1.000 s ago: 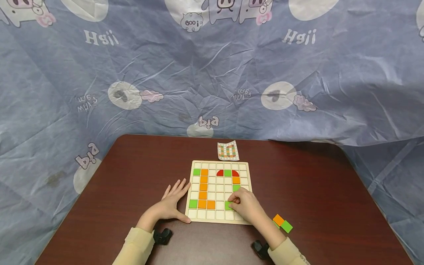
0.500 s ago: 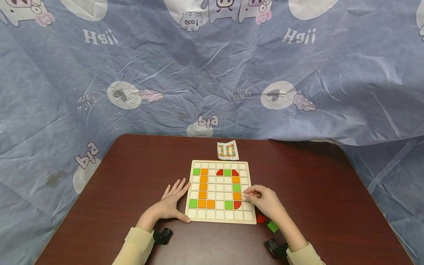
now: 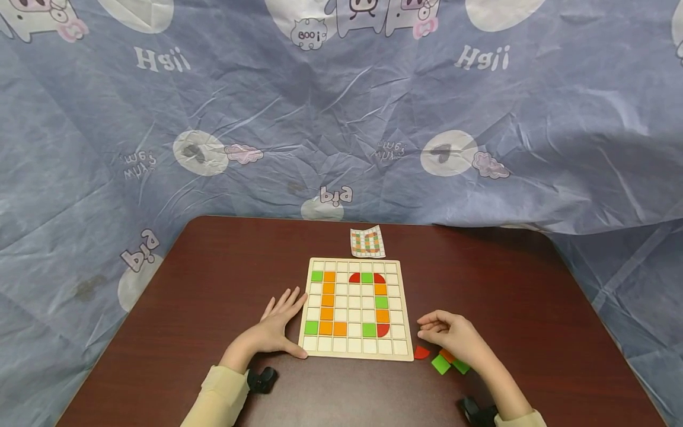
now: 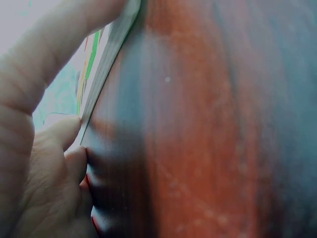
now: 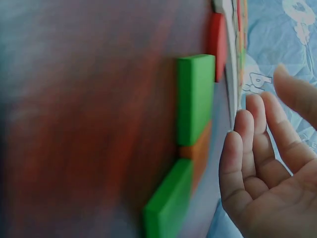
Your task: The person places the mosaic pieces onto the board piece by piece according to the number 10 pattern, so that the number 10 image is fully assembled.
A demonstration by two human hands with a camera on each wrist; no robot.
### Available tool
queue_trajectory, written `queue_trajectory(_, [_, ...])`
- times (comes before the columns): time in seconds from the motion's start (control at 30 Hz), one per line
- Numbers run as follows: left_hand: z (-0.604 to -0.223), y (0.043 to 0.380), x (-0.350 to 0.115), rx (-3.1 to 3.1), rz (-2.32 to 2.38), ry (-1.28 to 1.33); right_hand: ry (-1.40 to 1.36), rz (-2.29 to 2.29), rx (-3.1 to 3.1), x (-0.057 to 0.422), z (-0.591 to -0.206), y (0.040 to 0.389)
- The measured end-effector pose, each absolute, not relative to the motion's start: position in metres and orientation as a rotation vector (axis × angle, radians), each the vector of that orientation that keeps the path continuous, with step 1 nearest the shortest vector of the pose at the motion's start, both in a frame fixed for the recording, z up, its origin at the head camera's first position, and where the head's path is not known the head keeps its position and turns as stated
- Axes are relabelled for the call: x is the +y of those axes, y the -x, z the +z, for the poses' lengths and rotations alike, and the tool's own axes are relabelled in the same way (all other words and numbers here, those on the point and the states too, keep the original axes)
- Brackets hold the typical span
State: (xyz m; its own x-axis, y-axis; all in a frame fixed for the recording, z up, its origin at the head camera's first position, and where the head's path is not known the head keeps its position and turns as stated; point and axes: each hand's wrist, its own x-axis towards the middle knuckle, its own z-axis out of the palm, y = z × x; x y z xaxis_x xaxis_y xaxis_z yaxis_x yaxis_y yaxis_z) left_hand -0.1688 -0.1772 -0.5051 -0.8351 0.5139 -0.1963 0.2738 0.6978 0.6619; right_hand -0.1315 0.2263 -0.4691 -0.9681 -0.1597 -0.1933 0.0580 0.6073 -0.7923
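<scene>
A square wooden grid board (image 3: 356, 357) bears green, orange and red tiles in some of its cells. Along its left edge, my left hand (image 3: 271, 333) lies with spread fingers, thumb and fingertips at the rim; the left wrist view shows the thumb against the board's side. My right hand (image 3: 455, 337) hovers off the board's right side, fingers loosely bent and holding nothing. Just below it are a red quarter-round tile (image 3: 421, 353), a green square tile (image 3: 441, 364), an orange tile (image 5: 200, 161) and another green tile (image 5: 171, 206), partly overlapped by the hand in the head view.
Beyond the board lies a small printed pattern card (image 3: 367, 242) with a coloured grid. Everything stands on a dark reddish-brown table (image 3: 240, 261). A blue patterned cloth (image 3: 341, 118) hangs behind it. Each wrist wears a black camera.
My right hand has moved right, from the board's lower right to above the loose tiles. An orange and a red tile in the right column, earlier covered by it, now show. The left hand stayed.
</scene>
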Motion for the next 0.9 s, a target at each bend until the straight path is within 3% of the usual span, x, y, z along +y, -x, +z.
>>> queue_trajectory(0.47, [-0.509,0.168,-0.178,2.541,0.88,-0.606,0.292,-1.124,2.652,0.221,-0.481,0.119])
queue_trajectory(0.9, [-0.509,0.169,-0.178,2.54,0.884,-0.612,0.247,-1.02,2.702,0.211,-0.481,0.118])
